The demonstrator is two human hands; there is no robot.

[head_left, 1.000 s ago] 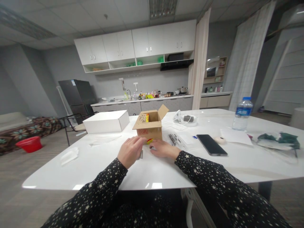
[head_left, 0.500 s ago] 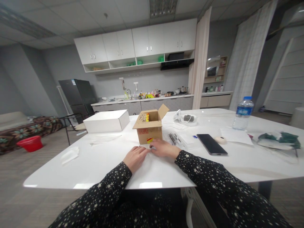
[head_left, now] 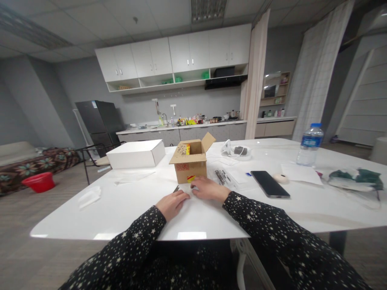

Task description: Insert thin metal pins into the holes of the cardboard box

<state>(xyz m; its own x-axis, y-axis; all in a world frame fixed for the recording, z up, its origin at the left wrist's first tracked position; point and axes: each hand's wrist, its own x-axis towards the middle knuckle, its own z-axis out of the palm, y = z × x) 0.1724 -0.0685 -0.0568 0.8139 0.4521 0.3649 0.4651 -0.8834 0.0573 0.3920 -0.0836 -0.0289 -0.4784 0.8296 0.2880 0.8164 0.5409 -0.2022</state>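
Observation:
My left hand (head_left: 173,204) rests on the white table with its fingers bent together. A small dark, thin pointed piece (head_left: 176,188) sticks out past its knuckles; its kind is too small to tell. Close beside it, my right hand (head_left: 208,189) lies in front of the cardboard box with curled fingers, and what they hold, if anything, is hidden. The open cardboard box (head_left: 181,173) has one flap raised and a yellow and patterned packet (head_left: 183,149) inside. Right of it lies a clear packet of dark thin pieces (head_left: 222,177).
A white box (head_left: 133,155) stands at the left, with a crumpled tissue (head_left: 90,196) nearer me. To the right are a black phone (head_left: 269,184), a round beige item (head_left: 280,178), a white sheet (head_left: 302,174), a water bottle (head_left: 310,147) and a green bundle (head_left: 356,179).
My left hand has drawn slightly back toward me and apart from the right fingertips. The dark thin piece now shows behind its knuckles. My right hand stays nearly in place.

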